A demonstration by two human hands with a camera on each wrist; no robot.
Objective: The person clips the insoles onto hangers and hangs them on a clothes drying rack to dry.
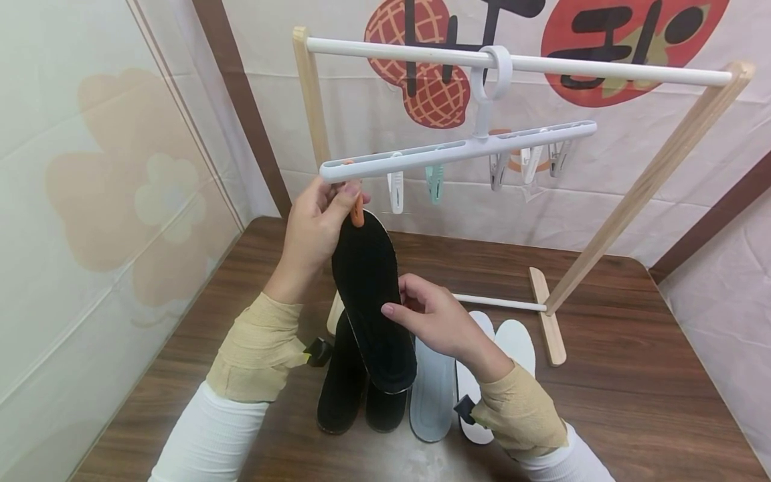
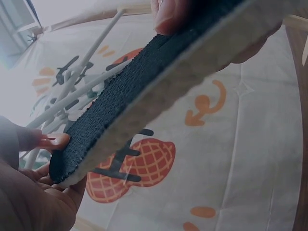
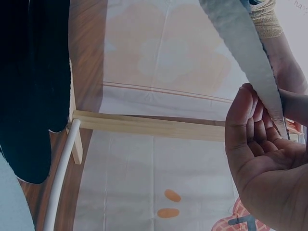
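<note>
A black insole [image 1: 369, 288] with a pale underside hangs tilted between my hands, below the left end of a pale hanger [image 1: 458, 148]. My left hand [image 1: 316, 221] pinches an orange clothespin [image 1: 358, 211] at the insole's upper end. In the left wrist view, the orange clothespin [image 2: 57, 141] sits against the end of the insole [image 2: 113, 101]. My right hand [image 1: 436, 314] holds the insole's right edge near its middle, thumb on the black face. In the right wrist view, the curled fingers of the right hand [image 3: 264, 168] are beside the insole's pale underside [image 3: 240, 43].
The hanger hooks over a white rail [image 1: 397, 52] on a wooden stand [image 1: 638, 194]. White, green and grey clothespins [image 1: 435, 184] hang along it. On the brown table [image 1: 632, 402] lie two black insoles [image 1: 340, 395], a grey one [image 1: 431, 395] and white ones [image 1: 515, 341].
</note>
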